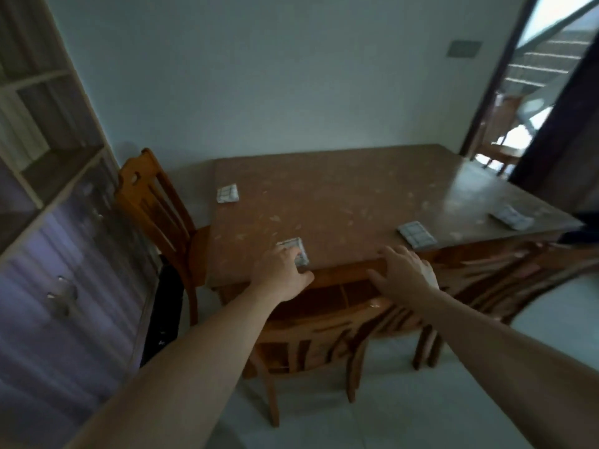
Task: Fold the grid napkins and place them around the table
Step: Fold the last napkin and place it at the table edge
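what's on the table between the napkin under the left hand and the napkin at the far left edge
Nothing: in the head view, only bare tabletop lies between the near napkin under the left hand and the far-left napkin.

I count four folded grid napkins on the worktop (340,196), each a small pale rectangle with darker lines. One napkin (296,254) lies at the worktop's near edge, partly under my left-hand fingers (290,254). A second (417,234) sits further right along that same edge, skewed. A third (511,217) lies near the right edge. The fourth (228,194) is by the far-left corner.
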Tool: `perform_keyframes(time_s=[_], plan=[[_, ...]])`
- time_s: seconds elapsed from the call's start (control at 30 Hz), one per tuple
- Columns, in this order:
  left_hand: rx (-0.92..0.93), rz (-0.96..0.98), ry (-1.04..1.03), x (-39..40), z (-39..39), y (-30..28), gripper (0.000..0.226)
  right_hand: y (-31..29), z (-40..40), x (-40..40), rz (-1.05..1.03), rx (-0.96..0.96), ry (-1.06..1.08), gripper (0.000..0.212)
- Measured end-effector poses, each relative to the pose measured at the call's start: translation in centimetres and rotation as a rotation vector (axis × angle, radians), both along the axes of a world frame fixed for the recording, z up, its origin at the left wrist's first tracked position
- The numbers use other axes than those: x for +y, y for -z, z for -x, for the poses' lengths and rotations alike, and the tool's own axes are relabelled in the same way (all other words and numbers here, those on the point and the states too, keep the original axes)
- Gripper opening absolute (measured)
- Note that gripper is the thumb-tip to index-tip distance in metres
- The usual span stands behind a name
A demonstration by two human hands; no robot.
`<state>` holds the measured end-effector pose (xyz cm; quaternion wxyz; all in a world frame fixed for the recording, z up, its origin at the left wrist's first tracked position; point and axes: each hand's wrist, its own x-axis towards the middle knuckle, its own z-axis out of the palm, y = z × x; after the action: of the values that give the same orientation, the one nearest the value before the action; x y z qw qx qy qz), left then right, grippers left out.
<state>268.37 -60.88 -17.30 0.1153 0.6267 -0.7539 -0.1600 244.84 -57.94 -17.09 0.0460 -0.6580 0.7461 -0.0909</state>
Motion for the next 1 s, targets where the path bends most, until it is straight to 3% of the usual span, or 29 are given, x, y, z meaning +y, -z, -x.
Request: perform_keyframes(time_s=[0.2, 0.4, 0.7, 1.0], plan=[[-0.03, 0.049, 0.117, 4.0, 10.4, -4.1, 0.055, -3.5, 10.2, 7.1, 0.047, -0.027, 0.134, 0.052], [0.011, 0.001, 0.142, 1.9, 19.1, -3.8, 0.055, -3.3, 18.2, 7.2, 0.064, -0.062, 0.195, 0.045], [0.061, -0.118, 0.1, -7.6, 29.9, 2.4, 0.054, 0.3, 27.5, -2.8, -0.011, -0.083, 0.17, 0.039], [0.109, -0.196, -0.079, -16.6, 36.0, 5.0, 0.05, 3.7, 35.0, -15.5, -0.109, -0.12, 0.054, 0.045]])
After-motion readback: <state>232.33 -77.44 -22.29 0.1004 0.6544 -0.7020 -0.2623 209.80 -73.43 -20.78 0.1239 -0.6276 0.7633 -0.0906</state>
